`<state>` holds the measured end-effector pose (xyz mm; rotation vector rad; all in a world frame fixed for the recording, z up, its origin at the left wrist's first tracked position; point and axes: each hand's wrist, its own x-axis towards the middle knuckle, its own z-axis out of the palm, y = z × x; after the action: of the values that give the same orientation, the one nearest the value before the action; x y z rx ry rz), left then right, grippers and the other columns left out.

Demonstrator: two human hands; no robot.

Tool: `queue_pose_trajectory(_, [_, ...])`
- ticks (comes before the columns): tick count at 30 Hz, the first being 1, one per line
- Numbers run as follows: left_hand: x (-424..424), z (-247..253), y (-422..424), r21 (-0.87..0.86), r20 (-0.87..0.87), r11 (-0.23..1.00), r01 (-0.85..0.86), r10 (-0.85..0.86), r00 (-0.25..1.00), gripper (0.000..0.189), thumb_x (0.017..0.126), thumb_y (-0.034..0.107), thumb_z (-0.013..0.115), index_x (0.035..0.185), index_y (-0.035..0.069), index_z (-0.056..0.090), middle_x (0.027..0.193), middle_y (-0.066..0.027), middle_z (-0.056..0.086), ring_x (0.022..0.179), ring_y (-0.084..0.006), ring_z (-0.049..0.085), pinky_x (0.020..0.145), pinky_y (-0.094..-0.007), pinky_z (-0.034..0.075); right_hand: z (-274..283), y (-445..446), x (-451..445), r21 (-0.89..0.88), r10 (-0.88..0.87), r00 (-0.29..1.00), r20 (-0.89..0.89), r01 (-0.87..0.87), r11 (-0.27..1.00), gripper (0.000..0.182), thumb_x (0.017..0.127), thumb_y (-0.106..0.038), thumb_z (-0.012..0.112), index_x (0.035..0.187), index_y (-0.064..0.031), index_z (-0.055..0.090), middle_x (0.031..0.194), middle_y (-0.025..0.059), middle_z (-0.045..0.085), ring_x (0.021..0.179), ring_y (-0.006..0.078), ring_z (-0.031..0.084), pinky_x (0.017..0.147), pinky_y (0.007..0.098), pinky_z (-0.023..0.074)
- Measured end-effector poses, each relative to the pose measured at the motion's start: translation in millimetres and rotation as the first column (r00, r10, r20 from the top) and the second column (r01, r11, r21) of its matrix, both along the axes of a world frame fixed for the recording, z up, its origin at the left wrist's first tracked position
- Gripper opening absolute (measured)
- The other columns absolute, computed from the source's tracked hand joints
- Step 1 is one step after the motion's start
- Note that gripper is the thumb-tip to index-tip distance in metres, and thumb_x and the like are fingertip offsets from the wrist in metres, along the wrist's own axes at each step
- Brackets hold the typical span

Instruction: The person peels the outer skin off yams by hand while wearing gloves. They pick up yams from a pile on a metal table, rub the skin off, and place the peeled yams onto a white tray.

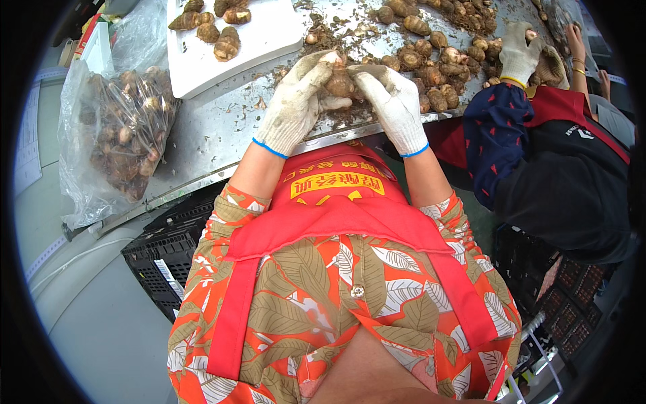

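Close to the table's front edge, my left hand, in a white knit glove with a blue cuff, grips a brown taro corm with a pale tip. My right hand, gloved the same way, has its fingers at the corm's right side; whether they grip it or only touch it is hard to see. Dark soil and root scraps lie behind and below the corm. To the right of my hands, a pile of taro corms spreads over the metal table.
A white tray at the upper left holds several corms. Left of it, a clear plastic bag full of corms rests at the table edge. A co-worker's gloved hand is at the far right. Black crates stand below the table.
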<state>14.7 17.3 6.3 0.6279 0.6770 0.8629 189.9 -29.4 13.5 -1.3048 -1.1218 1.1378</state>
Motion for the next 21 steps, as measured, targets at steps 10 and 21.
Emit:
queue_pose_trajectory(10, [5.5, 7.4, -4.2, 0.414, -0.359, 0.909, 0.046, 0.117, 0.926, 0.044, 0.085, 0.011, 0.070, 0.126, 0.001, 0.058, 0.117, -0.0098, 0.065, 0.105, -0.0153, 0.062, 0.095, -0.0278, 0.050, -5.2, -0.8, 11.4, -0.017, 0.094, 0.971, 0.218, -0.093, 0.996, 0.027, 0.087, -0.018, 0.067, 0.105, 0.0014, 0.071, 0.086, 0.0099, 0.072, 0.077, 0.0135, 0.065, 0.070, 0.0284, 0.0508])
queue_pose_trajectory(21, [2.3, 0.5, -1.1, 0.391, -0.317, 0.919, -0.055, 0.190, 0.929, 0.046, 0.083, 0.006, 0.072, 0.126, 0.003, 0.055, 0.117, -0.0087, 0.063, 0.108, -0.0163, 0.061, 0.095, -0.0309, 0.051, 0.3, 4.3, 10.9, 0.120, 0.093, 0.832, 0.547, -0.188, 0.975, 0.025, 0.084, -0.021, 0.065, 0.098, -0.0003, 0.064, 0.085, 0.0139, 0.065, 0.077, 0.0227, 0.064, 0.070, 0.0340, 0.0507])
